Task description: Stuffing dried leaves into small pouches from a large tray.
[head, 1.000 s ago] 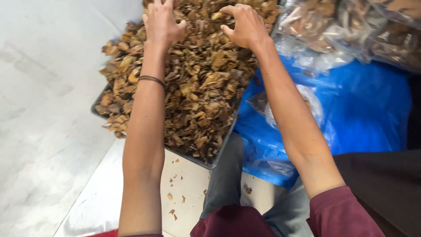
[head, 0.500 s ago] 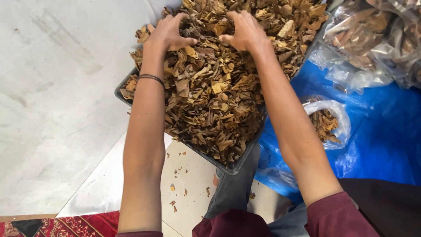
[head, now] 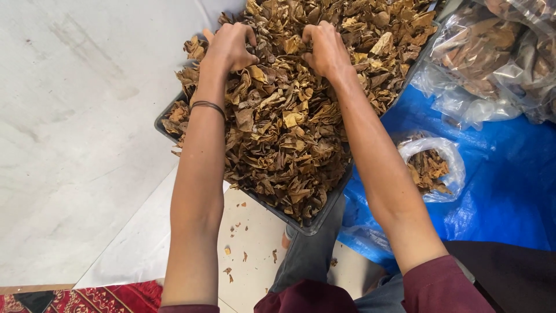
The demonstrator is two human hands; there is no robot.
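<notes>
Dried brown leaves heaped in dark tray, centre frame on pale floor. Left hand and right hand, fingers curled, clutching leaves at top. Small clear bag of leaves right, on blue tarp.

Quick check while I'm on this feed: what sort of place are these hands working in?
Probably an informal sorting or packing spot on a floor, not a factory line. Both hands, left hand and right hand, dig into a tray heaped with dried leaves; filled clear bags lie on a blue tarp.
</notes>
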